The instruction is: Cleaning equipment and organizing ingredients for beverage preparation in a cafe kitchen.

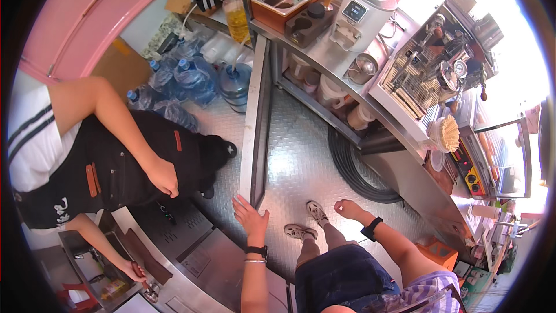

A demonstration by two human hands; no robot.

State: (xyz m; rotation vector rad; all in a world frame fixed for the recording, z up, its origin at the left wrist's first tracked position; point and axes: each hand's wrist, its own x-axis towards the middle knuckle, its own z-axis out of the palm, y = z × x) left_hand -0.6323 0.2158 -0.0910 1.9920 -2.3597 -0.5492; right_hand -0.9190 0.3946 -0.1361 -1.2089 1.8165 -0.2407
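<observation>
My left hand [251,218] reaches forward with its fingers spread, at the near end of a long metal-edged panel [254,139]. Its fingertips appear to touch that end; I see nothing held in it. Lower right of it, my right hand [349,209] hangs above the floor beside my shoes, fingers loosely curled and no object visible in them. Each wrist wears a dark band. The panel runs from the corner of a steel counter [312,58] towards me.
A person in a black apron [117,169] stands at left, one hand gripping a portafilter [150,291] over a counter. Blue water jugs [195,76] crowd the floor behind. A coiled black hose [352,174] lies under the right counter, below an espresso machine [434,61] and a coffee grinder [360,17].
</observation>
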